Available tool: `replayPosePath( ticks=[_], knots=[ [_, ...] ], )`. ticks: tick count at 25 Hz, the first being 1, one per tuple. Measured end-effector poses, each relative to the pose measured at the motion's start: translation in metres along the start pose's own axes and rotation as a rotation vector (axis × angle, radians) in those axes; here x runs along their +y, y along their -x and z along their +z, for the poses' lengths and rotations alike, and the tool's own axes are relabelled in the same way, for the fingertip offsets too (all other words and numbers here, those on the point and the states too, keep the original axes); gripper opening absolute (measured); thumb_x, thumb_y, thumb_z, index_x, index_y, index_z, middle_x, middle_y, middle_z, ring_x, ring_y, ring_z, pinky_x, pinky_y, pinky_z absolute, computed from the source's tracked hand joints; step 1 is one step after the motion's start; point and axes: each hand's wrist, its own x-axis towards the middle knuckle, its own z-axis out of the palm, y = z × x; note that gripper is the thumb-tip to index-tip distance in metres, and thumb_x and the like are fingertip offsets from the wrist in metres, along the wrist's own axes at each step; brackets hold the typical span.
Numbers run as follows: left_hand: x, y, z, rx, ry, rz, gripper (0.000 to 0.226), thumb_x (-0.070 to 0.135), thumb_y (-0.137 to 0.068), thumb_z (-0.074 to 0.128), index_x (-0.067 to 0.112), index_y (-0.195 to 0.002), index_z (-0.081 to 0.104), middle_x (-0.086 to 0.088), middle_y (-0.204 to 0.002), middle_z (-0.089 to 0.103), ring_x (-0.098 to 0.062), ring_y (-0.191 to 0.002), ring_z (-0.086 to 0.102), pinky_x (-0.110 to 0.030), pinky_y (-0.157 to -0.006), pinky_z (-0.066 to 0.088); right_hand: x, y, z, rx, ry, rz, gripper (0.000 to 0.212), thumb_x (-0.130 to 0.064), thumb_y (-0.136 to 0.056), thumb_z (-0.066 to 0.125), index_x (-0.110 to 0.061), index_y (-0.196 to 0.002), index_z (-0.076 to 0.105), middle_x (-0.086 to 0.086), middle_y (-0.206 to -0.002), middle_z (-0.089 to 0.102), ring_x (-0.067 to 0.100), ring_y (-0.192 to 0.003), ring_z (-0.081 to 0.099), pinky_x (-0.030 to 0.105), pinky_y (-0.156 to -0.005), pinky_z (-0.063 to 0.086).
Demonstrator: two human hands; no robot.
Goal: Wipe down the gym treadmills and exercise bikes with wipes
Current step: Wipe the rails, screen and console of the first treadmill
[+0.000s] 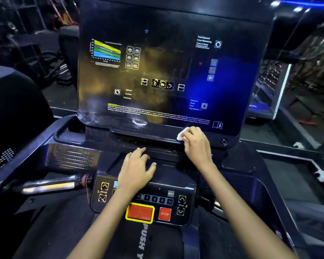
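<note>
Both hands are on the treadmill console (157, 71): the right hand (195, 144) grips a white wipe (181, 134) against its lower edge, at four o'clock. At six o'clock, the left hand (137, 167) rests flat, fingers spread, above the red stop button (164, 214).

The room around me is dim, nearly black at the left edge. Blue light spills from the upper right and throws a bright blue patch onto the glossy treadmill console (166, 71), while a warm yellowish haze reflects across its left and middle. A white streak of glare sits on its lower rim. My forearms are evenly lit. Small print on the panel is soft and unreadable. The wide lens bends the frame edges, and the background is smeared.
</note>
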Motion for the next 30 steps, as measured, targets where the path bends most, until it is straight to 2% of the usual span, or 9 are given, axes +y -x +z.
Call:
replayPosePath(
  ticks=[2, 6, 8, 11, 16, 21, 25, 28, 30],
  knots=[
    [-0.003, 0.001, 0.001, 0.032, 0.020, -0.038, 0.040, 0.039, -0.091, 0.052, 0.008, -0.114, 0.065, -0.006, -0.140, 0.048, -0.024, -0.130, 0.042, -0.033, -0.110, 0.025, 0.028, 0.014, -0.017, 0.058, -0.063, 0.176, 0.020, 0.004, -0.077, 0.061, -0.014, -0.079, 0.068, -0.001, -0.087, 0.061, 0.019, -0.078, 0.056, 0.027, -0.067, 0.044],
    [0.000, 0.000, 0.002, 0.004, 0.028, -0.102, 0.039, 0.043, -0.090, 0.053, 0.014, -0.112, 0.065, 0.003, -0.138, 0.048, -0.024, -0.125, 0.044, -0.032, -0.102, 0.035, 0.065, 0.026, -0.044, 0.351, -0.117, 0.494, 0.014, 0.004, -0.080, 0.060, -0.003, -0.086, 0.070, 0.015, -0.091, 0.060, 0.034, -0.082, 0.060, 0.017, -0.071, 0.033],
    [0.002, 0.000, 0.001, -0.018, 0.004, -0.117, 0.039, 0.045, -0.090, 0.051, 0.016, -0.110, 0.065, 0.003, -0.127, 0.056, -0.023, -0.113, 0.053, -0.031, -0.092, 0.039, 0.055, 0.022, -0.031, 0.327, -0.133, 0.440, 0.014, 0.003, -0.082, 0.059, -0.002, -0.090, 0.070, 0.014, -0.093, 0.060, 0.032, -0.084, 0.059, 0.016, -0.073, 0.034],
    [0.006, 0.001, -0.005, -0.044, -0.043, -0.138, 0.036, 0.047, -0.091, 0.047, 0.019, -0.105, 0.064, 0.001, -0.108, 0.065, -0.023, -0.100, 0.059, -0.029, -0.076, 0.038, 0.046, 0.028, -0.017, 0.182, -0.155, 0.181, 0.019, -0.005, -0.088, 0.055, -0.009, -0.099, 0.070, 0.004, -0.099, 0.062, 0.021, -0.090, 0.058, 0.023, -0.077, 0.045],
    [0.011, 0.001, -0.007, -0.052, -0.068, -0.160, 0.037, 0.049, -0.092, 0.045, 0.021, -0.104, 0.065, -0.001, -0.099, 0.068, -0.024, -0.096, 0.061, -0.028, -0.070, 0.034, 0.055, 0.026, -0.036, 0.426, -0.185, 0.486, 0.008, 0.005, -0.080, 0.055, 0.001, -0.084, 0.061, 0.016, -0.086, 0.059, 0.028, -0.077, 0.055, 0.018, -0.071, 0.037],
    [0.010, 0.002, -0.008, -0.071, -0.074, -0.152, 0.037, 0.050, -0.092, 0.044, 0.021, -0.103, 0.066, -0.001, -0.096, 0.068, -0.023, -0.094, 0.061, -0.028, -0.070, 0.036, -0.006, -0.012, 0.007, 0.026, -0.236, 0.100, 0.012, -0.004, -0.084, 0.052, -0.001, -0.086, 0.063, 0.012, -0.092, 0.057, 0.027, -0.085, 0.056, 0.031, -0.076, 0.045],
    [0.010, 0.001, -0.010, -0.074, -0.076, -0.144, 0.038, 0.050, -0.092, 0.045, 0.020, -0.103, 0.066, -0.002, -0.094, 0.068, -0.024, -0.094, 0.061, -0.029, -0.070, 0.037, -0.060, -0.039, 0.031, -0.337, -0.214, -0.240, 0.025, 0.003, -0.081, 0.048, -0.006, -0.094, 0.068, 0.009, -0.097, 0.063, 0.030, -0.092, 0.058, 0.041, -0.069, 0.053],
    [0.009, 0.002, -0.012, -0.082, -0.073, -0.138, 0.038, 0.049, -0.092, 0.045, 0.019, -0.103, 0.066, -0.003, -0.094, 0.068, -0.024, -0.094, 0.061, -0.030, -0.072, 0.039, -0.060, -0.037, 0.022, -0.440, -0.205, -0.226, 0.035, 0.005, -0.084, 0.047, -0.011, -0.107, 0.068, 0.003, -0.112, 0.064, 0.024, -0.105, 0.056, 0.033, -0.084, 0.048],
    [0.009, 0.004, -0.011, -0.076, -0.086, -0.122, 0.038, 0.048, -0.093, 0.044, 0.019, -0.103, 0.066, -0.002, -0.095, 0.068, -0.023, -0.094, 0.061, -0.029, -0.072, 0.038, -0.037, -0.025, 0.005, -0.422, -0.090, -0.119, 0.025, -0.002, -0.087, 0.050, -0.009, -0.103, 0.067, 0.005, -0.109, 0.063, 0.025, -0.106, 0.056, 0.033, -0.082, 0.046]
  ],
)
